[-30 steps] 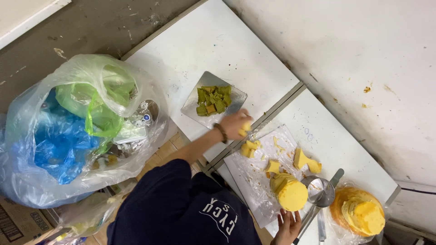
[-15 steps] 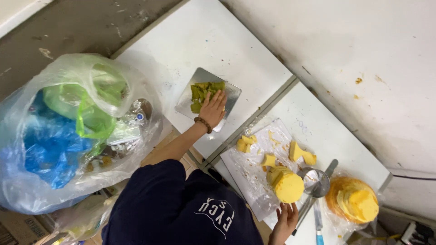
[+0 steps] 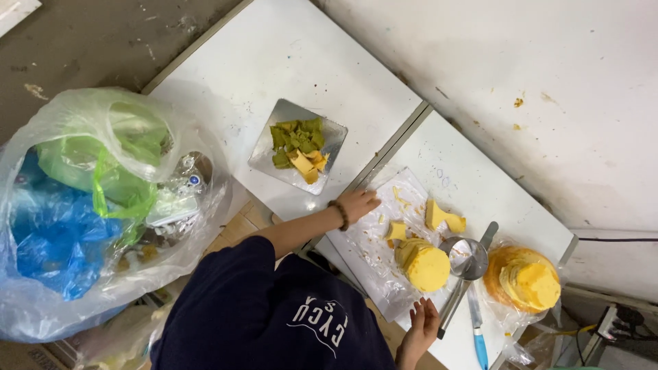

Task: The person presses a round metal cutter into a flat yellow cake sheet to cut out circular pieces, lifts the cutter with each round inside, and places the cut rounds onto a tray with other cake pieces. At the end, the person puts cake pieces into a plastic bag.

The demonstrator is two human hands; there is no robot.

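My left hand [image 3: 356,204], with a dark bead bracelet on the wrist, rests empty on a clear plastic sheet [image 3: 363,264] spread on the white table [image 3: 473,185]. Just right of it lie yellow scraps [image 3: 396,231] and a larger yellow offcut [image 3: 442,216]. A round yellow block [image 3: 425,264] stands on the sheet between my hands. My right hand [image 3: 421,325] lies flat at the table's near edge, fingers apart, holding nothing. A square metal tray [image 3: 271,157] on the neighbouring white table holds green and yellow pieces [image 3: 298,144].
A metal round scoop [image 3: 466,257] and a blue-handled knife [image 3: 478,332] lie right of the block. Beyond them sits a bagged stack of yellow discs [image 3: 528,281]. A big clear bag of blue and green rubbish [image 3: 82,226] fills the floor at left.
My left hand carried a yellow piece from the sheet to the metal tray, left it there, and came back empty to the sheet. My right hand stayed by the table edge.
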